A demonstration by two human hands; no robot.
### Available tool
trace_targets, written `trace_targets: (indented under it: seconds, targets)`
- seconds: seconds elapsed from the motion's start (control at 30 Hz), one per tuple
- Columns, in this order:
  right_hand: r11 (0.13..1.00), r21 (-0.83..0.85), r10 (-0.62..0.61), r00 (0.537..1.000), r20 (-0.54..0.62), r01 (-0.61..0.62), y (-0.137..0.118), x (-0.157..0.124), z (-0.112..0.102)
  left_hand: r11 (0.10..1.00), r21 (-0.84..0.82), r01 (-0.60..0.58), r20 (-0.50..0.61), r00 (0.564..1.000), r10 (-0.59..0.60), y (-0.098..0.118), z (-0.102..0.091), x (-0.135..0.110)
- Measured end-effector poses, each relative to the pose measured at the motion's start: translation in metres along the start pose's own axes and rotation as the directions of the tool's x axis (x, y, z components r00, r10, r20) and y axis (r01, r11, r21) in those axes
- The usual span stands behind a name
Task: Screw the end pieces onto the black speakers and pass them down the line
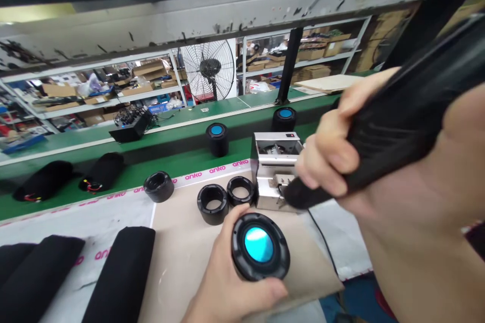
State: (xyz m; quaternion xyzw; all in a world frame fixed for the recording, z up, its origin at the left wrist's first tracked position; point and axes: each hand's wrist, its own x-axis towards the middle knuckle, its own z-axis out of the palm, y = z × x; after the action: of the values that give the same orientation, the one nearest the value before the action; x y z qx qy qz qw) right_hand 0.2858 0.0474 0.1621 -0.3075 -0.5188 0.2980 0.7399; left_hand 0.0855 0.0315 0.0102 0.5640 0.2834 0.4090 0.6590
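Observation:
My left hand [223,282] is wrapped round a black round speaker unit [260,247] with a bright blue centre, held low over the tan work mat [182,257]. My right hand [333,154] is raised close to the camera and pinches a black fabric sleeve [397,126] that runs from upper right down to a point near the metal fixture [275,169]. Two black plastic rings [213,203] [241,190] stand on the mat just beyond the speaker, and a third ring [159,186] sits further left.
Black fabric sleeves [121,272] lie at the front left, and others [102,171] rest on the green conveyor [182,154]. Two assembled black cylinders with blue tops [217,139] [284,118] stand on the belt. A fan [207,70] and shelves of boxes fill the background.

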Motion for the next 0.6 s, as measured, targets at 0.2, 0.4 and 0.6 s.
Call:
trace_targets:
  seconds: [0.2,0.4,0.6]
  targets:
    - [0.998,-0.057,-0.05,0.981,-0.187,0.04,0.051,0.002,-0.031,1.0,-0.002,0.008,0.028,1.0,-0.008,0.001,0.0,0.002]
    - [0.993,-0.077,0.074,0.984,-0.159,-0.087,0.073,-0.007,-0.038,0.999,-0.033,-0.001,0.055,0.998,0.003,0.006,0.002,0.005]
    - [0.991,0.044,0.13,0.981,-0.143,-0.125,0.028,-0.003,-0.02,0.998,-0.038,0.049,0.051,0.998,-0.047,0.008,0.0,0.005]
